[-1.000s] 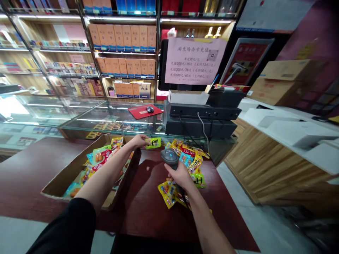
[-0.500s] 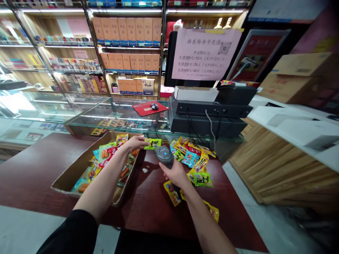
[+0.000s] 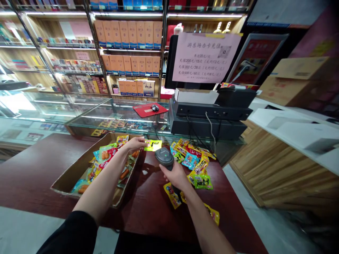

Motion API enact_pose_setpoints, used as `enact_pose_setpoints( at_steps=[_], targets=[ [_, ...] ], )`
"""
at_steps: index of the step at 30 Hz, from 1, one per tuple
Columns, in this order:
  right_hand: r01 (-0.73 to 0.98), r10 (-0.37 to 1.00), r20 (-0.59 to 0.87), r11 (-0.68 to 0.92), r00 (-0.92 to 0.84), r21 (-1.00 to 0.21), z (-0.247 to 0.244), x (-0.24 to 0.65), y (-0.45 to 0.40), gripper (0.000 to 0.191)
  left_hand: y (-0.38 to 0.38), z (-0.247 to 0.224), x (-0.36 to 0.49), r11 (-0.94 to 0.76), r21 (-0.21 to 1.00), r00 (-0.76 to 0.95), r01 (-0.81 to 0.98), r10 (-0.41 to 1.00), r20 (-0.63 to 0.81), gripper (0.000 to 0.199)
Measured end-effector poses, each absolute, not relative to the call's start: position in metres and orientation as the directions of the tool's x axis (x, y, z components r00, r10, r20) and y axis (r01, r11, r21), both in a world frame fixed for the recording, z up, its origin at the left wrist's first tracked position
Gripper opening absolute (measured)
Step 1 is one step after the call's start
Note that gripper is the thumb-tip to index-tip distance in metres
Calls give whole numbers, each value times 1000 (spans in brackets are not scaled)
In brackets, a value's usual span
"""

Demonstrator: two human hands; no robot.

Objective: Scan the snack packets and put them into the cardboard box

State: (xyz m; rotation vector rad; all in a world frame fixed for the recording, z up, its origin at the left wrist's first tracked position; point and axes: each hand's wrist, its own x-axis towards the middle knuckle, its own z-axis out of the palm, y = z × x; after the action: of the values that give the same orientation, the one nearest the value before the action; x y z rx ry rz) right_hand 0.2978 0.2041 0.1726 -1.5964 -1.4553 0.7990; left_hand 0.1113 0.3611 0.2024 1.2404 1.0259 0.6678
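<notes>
Above the red-brown tabletop (image 3: pixel 148 211), the right hand (image 3: pixel 176 175) partly hides the scanner (image 3: pixel 164 157).

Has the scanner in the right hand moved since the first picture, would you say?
Yes; judged against the red mouse mat, the scanner has shifted left, nearer the snack box.

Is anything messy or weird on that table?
A small white scrap lies on the table, between the box and the loose packets. It looks like litter, but I can't tell what it is. Nothing looks spilled.
</notes>
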Motion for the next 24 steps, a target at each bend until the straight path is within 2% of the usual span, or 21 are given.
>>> enact_pose_setpoints(
  at_steps=[6,11,15,18,24],
  targets=[
    [410,991,2,-53,133,-911,171,300,205,30,368,207,102,212,973,399,93,887,-231,39],
    [378,990,-49,-96,132,-921,174,301,208,32,376,221,54,177,983,331,48,926,-183,42],
    [380,995,-42,-72,88,-922,178,297,212,30,362,235,-7,124,980,290,157,943,-166,43],
    [382,999,-26,-38,37,-924,181,290,215,31,337,249,-45,109,947,313,301,927,-206,44],
    [343,1000,-28,-23,-11,-939,182,276,218,33,305,273,-76,145,877,219,457,938,-269,47]
  ],
)
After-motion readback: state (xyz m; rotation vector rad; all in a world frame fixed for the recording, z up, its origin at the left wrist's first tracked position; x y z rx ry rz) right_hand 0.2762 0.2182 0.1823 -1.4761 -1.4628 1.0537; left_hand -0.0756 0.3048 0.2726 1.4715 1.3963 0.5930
